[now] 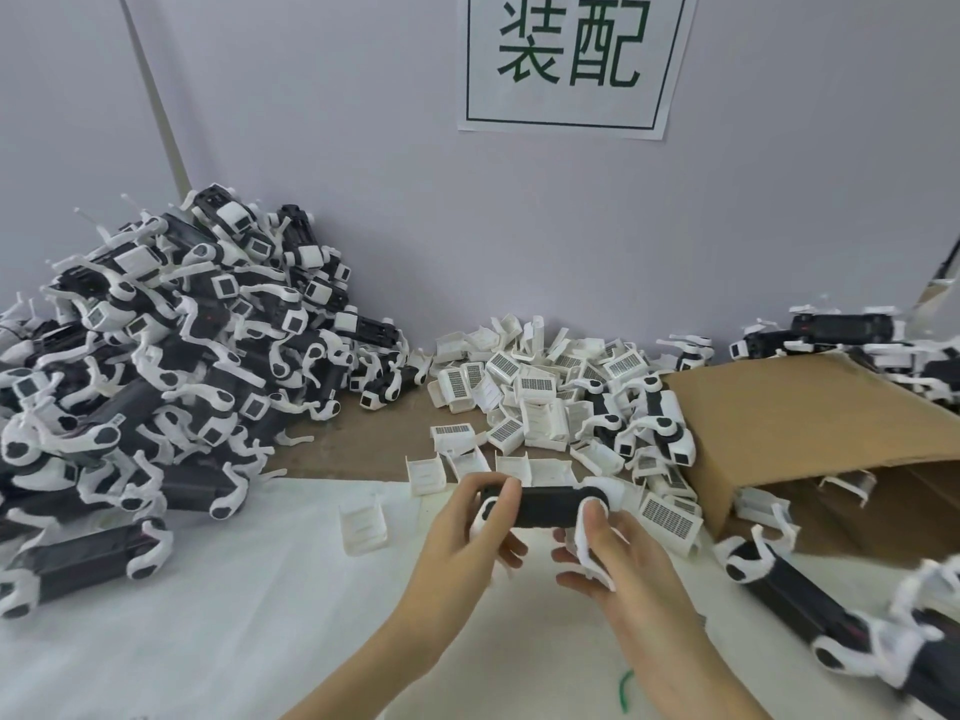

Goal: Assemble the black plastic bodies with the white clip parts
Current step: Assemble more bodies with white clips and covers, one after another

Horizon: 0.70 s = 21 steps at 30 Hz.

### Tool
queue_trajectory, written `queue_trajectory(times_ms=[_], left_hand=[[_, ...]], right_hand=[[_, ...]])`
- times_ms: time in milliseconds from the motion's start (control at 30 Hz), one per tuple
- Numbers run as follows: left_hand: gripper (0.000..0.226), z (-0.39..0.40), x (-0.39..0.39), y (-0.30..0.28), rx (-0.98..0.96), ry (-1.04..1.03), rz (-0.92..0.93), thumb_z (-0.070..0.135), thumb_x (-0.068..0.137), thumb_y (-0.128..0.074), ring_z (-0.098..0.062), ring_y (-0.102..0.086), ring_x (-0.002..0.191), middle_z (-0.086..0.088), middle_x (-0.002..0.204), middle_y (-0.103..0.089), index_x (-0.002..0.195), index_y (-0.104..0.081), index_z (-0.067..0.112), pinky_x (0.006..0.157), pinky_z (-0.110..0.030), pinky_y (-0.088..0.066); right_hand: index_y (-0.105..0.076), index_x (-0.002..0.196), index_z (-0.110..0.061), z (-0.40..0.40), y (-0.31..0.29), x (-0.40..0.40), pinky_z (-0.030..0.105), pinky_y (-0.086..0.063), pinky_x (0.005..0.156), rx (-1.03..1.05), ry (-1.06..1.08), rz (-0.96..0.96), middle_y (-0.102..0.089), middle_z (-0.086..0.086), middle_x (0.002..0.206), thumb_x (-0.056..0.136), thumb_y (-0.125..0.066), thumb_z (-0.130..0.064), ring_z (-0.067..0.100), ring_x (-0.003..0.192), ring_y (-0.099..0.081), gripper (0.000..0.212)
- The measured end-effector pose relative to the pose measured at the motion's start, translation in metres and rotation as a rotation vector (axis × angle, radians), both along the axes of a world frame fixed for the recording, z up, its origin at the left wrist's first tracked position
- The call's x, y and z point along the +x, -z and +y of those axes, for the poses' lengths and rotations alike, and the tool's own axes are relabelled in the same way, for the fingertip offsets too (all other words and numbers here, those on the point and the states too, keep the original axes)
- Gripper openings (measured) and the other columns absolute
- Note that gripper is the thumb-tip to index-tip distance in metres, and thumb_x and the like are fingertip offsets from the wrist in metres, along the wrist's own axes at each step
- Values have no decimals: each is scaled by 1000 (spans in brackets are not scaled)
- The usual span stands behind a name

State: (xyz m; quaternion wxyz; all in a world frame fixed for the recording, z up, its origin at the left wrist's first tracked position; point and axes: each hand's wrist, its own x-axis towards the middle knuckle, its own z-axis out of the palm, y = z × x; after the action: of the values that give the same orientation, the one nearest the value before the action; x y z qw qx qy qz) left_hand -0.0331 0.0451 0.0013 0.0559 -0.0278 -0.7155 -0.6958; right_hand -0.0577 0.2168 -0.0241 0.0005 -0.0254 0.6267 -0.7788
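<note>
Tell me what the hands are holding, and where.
Both hands hold one black body by its ends: left hand on the left end, right hand on the right end.

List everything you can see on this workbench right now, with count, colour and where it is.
Assembled pile: many, black and white, left against the wall.
Loose clip parts: many, white, centre back.
Lone clip part: one, white, on the white sheet, left of the hands.
Cardboard box: one, brown, right.
Black bodies: several, black with white ends, lower right.
White sheet: one, covers the near table.
Wall sign: one, white with green characters, top.
Held body: one, black, between both hands.
Left hand: grips its left end.
Right hand: holds its right end.
</note>
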Motion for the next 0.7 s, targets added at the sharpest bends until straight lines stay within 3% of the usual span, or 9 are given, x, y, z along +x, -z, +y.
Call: queue_trajectory(times_ms=[167, 267, 333, 400, 467, 533, 633, 700], left_hand=[[41, -1, 1, 6, -50, 15, 33, 58, 91, -58, -20, -74, 81, 2, 91, -75, 116, -65, 26, 70, -15, -48], [17, -6, -1, 9, -1, -11, 54, 35, 102, -65, -15, -68, 77, -2, 98, -73, 115, -69, 25, 66, -12, -46], [14, -8, -2, 10, 12, -12, 63, 31, 102, -70, -12, -67, 82, 0, 104, -73, 116, -70, 32, 65, -13, -46], [25, -11, -3, 9, 1, -13, 94, 38, 97, -75, -11, -68, 95, 4, 108, -72, 121, -67, 39, 75, -17, -51], [46, -17, -6, 9, -44, 29, 154, 37, 91, -77, -13, -66, 114, 7, 116, -69, 134, -60, 41, 97, -27, -54], [62, -25, -8, 9, -124, 105, 245, 30, 92, -81, -16, -61, 129, 8, 127, -66, 146, -51, 35, 109, -28, -48], [75, -37, -13, 7, -327, 179, 365, 29, 91, -85, -25, -54, 139, 8, 140, -59, 154, -44, 33, 117, -25, -40], [75, -42, -15, 5, -509, 222, 461, 34, 92, -84, -23, -51, 141, 10, 145, -56, 156, -44, 34, 118, -25, -38]], right_hand=[[-68, 111, -6, 3, 3, -2, 36, -58, 76, 28, -35, -19, -79, 12, 101, 77, -77, -68, 26, 96, -76, 71], [-73, 94, -15, 5, 3, -1, 43, -56, 88, 95, -78, -9, -77, 12, 103, 75, -69, -78, 25, 105, -75, 66], [-63, 84, -2, 6, 3, -1, 54, -50, 104, 198, -117, 44, -69, 25, 106, 82, -61, -80, 23, 113, -71, 78], [-62, 93, 6, 7, 3, -3, 58, -45, 112, 208, -144, 66, -66, 29, 112, 84, -61, -77, 27, 117, -68, 83], [-73, 108, -3, 8, 2, -3, 49, -51, 109, 154, -167, 41, -71, 21, 117, 83, -67, -70, 31, 119, -67, 72], [-75, 111, -5, 8, 1, -2, 40, -57, 99, 93, -162, -6, -71, 23, 111, 86, -71, -66, 36, 112, -68, 66], [-73, 115, 2, 6, 1, -1, 40, -62, 81, -45, -135, -131, -69, 30, 103, 86, -63, -61, 41, 95, -72, 70], [-77, 114, -4, 6, -2, 0, 42, -62, 78, -73, -145, -171, -72, 32, 105, 85, -58, -65, 41, 87, -73, 71]])
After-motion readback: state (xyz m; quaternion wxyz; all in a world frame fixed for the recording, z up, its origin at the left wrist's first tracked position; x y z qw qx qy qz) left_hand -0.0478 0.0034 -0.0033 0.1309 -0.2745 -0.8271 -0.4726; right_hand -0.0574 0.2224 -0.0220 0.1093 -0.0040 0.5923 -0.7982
